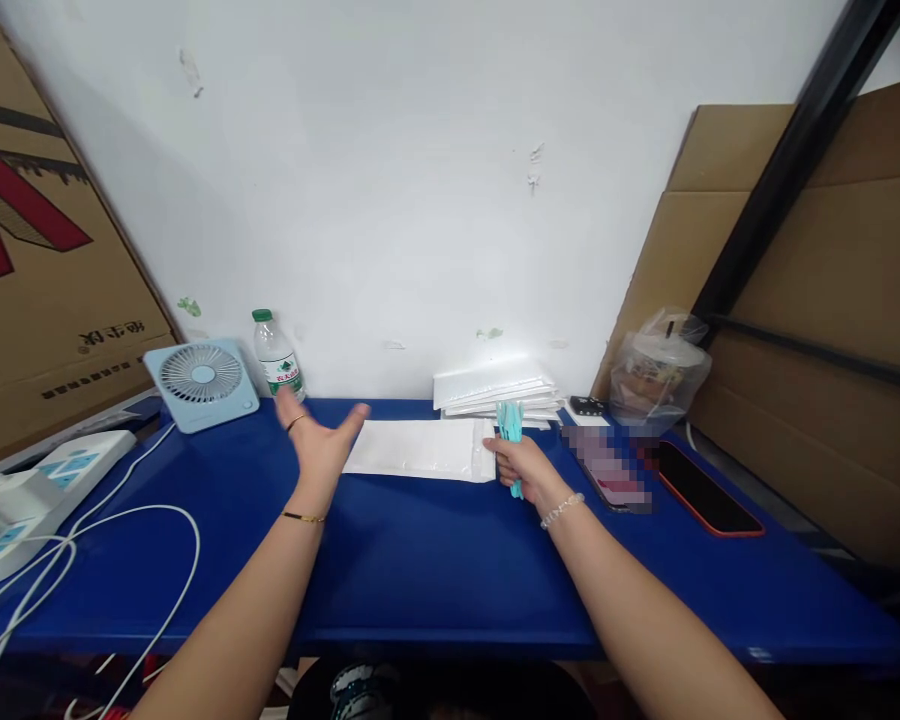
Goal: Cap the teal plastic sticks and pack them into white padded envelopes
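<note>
A white padded envelope [420, 449] lies flat on the blue table [420, 560]. My left hand [319, 440] hovers open at the envelope's left end, fingers spread, holding nothing. My right hand [521, 462] is closed around a bundle of teal sticks [510, 425] held upright, right at the envelope's right end. Just behind my right hand, a stack of white envelopes [495, 388] rests against the wall.
A small blue fan [202, 380] and a water bottle [277, 358] stand at the back left. A white power strip [22, 500] with cables lies far left. Two phones [705, 490] and a bagged drink cup [656, 370] sit right, beside cardboard [817, 300].
</note>
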### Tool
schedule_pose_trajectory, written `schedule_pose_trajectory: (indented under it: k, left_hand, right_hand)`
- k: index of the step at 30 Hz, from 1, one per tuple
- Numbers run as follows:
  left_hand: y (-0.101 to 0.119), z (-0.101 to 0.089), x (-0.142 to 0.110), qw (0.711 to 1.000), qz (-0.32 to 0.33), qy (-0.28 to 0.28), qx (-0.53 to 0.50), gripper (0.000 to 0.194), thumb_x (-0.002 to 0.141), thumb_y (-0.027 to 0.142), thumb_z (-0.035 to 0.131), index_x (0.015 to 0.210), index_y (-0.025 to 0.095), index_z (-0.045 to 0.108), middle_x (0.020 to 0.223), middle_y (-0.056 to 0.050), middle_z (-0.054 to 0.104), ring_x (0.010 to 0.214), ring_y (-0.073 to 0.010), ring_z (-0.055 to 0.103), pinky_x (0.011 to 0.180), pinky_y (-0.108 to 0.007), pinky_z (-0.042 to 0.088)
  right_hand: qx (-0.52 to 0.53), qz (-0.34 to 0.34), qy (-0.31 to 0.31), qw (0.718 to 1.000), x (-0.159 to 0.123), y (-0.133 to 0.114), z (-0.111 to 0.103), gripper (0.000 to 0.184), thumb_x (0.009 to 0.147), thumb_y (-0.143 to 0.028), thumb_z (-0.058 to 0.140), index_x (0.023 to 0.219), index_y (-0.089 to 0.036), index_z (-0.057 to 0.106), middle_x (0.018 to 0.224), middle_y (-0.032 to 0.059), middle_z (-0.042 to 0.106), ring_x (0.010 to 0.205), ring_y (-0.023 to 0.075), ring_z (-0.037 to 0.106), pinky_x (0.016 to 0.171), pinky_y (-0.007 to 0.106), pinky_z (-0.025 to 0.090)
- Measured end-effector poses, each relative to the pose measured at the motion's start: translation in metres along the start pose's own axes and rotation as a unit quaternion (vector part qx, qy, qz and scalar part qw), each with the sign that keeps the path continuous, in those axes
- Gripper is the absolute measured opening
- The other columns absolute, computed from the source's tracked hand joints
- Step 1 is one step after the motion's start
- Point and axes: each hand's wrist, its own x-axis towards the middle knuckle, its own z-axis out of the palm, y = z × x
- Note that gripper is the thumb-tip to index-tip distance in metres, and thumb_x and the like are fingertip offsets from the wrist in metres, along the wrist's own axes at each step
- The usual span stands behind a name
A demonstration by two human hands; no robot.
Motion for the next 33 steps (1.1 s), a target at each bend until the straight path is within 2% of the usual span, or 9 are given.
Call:
schedule_pose_trajectory:
  k: [2,4,5,7,11,15,19,28,33]
  left_hand:
    - [0.008,0.004,-0.002,0.944,0.185,-0.239,0.134,0.119,0.053,0.057,0.076,0.146,0.021,0.01,0.153,-0.014,0.01,0.14,-0.0344,0.002,0.114,-0.049,0.009]
    - [0.016,0.019,-0.007,0.826,0.278,-0.432,0.231,0.131,0.041,0.062,0.076,0.146,0.022,0.009,0.154,-0.014,0.008,0.14,-0.0373,-0.002,0.111,-0.055,0.004]
    - [0.019,0.028,-0.01,0.788,0.293,-0.472,0.265,0.134,0.039,0.063,0.076,0.146,0.021,0.007,0.153,-0.015,0.01,0.139,-0.0384,-0.001,0.11,-0.057,0.001]
    - [0.023,0.046,-0.015,0.762,0.297,-0.494,0.296,0.132,0.04,0.061,0.076,0.146,0.019,0.01,0.147,-0.018,0.028,0.138,-0.039,0.013,0.108,-0.06,0.0]
    - [0.023,0.065,-0.02,0.787,0.278,-0.463,0.298,0.095,0.049,0.042,0.075,0.132,0.021,0.036,0.117,-0.012,0.059,0.112,-0.0324,0.051,0.107,-0.058,0.012]
    - [0.023,0.07,-0.025,0.823,0.277,-0.403,0.289,0.062,0.054,0.026,0.067,0.114,0.022,0.051,0.103,-0.008,0.062,0.098,-0.0279,0.058,0.096,-0.046,0.033]
    - [0.031,0.072,-0.029,0.843,0.27,-0.392,0.251,0.066,0.052,0.027,0.068,0.116,0.022,0.05,0.103,-0.008,0.061,0.1,-0.0297,0.056,0.086,-0.039,0.039]
    - [0.038,0.077,-0.039,0.883,0.156,-0.443,0.014,0.066,0.055,0.025,0.069,0.118,0.021,0.047,0.09,-0.001,0.06,0.077,-0.02,0.059,0.069,-0.03,0.045]
    - [0.041,0.068,-0.032,0.876,0.1,-0.45,-0.142,0.063,0.063,0.022,0.066,0.121,0.02,0.041,0.098,-0.003,0.058,0.078,-0.0163,0.057,0.07,-0.028,0.046]
  right_hand:
    - [-0.009,0.017,-0.01,1.0,0.0,-0.003,-0.004,0.035,0.063,-0.027,0.072,0.065,-0.022,0.038,0.038,-0.0136,0.027,0.032,0.0035,0.02,0.031,0.017,0.016]
    - [-0.014,0.033,-0.021,0.999,0.0,-0.004,-0.006,0.034,0.062,-0.026,0.073,0.065,-0.021,0.04,0.037,-0.0134,0.027,0.032,0.0035,0.02,0.031,0.017,0.016]
    - [-0.014,0.038,-0.025,0.999,0.0,-0.004,-0.007,0.033,0.062,-0.026,0.073,0.064,-0.021,0.041,0.036,-0.0135,0.027,0.031,0.0034,0.02,0.03,0.017,0.016]
    - [-0.008,0.036,-0.02,0.999,0.001,-0.002,-0.008,0.032,0.061,-0.025,0.074,0.064,-0.02,0.043,0.036,-0.0135,0.028,0.031,0.0033,0.019,0.03,0.017,0.015]
    - [0.032,-0.037,0.043,0.998,0.005,-0.004,-0.011,0.026,0.065,-0.03,0.072,0.072,-0.018,0.05,0.037,-0.0141,0.027,0.031,0.0035,0.021,0.031,0.017,0.018]
    - [0.242,-0.172,0.1,0.95,0.009,-0.018,-0.019,0.017,0.071,-0.03,0.065,0.073,-0.018,0.053,0.042,-0.0114,0.035,0.037,0.0053,0.036,0.042,0.019,0.038]
    - [0.347,-0.17,0.099,0.917,0.009,-0.025,-0.019,0.014,0.068,-0.027,0.066,0.07,-0.019,0.056,0.051,-0.0052,0.054,0.06,0.0133,0.06,0.065,0.027,0.051]
    - [0.187,-0.182,0.059,0.963,-0.008,-0.015,0.024,0.034,0.073,-0.045,0.066,0.094,-0.018,0.067,0.088,0.0029,0.066,0.083,0.0187,0.061,0.072,0.029,0.048]
    - [0.032,-0.15,-0.035,0.988,-0.027,-0.057,0.051,0.053,0.066,-0.042,0.075,0.111,-0.02,0.059,0.099,0.0045,0.062,0.094,0.0206,0.058,0.08,0.03,0.046]
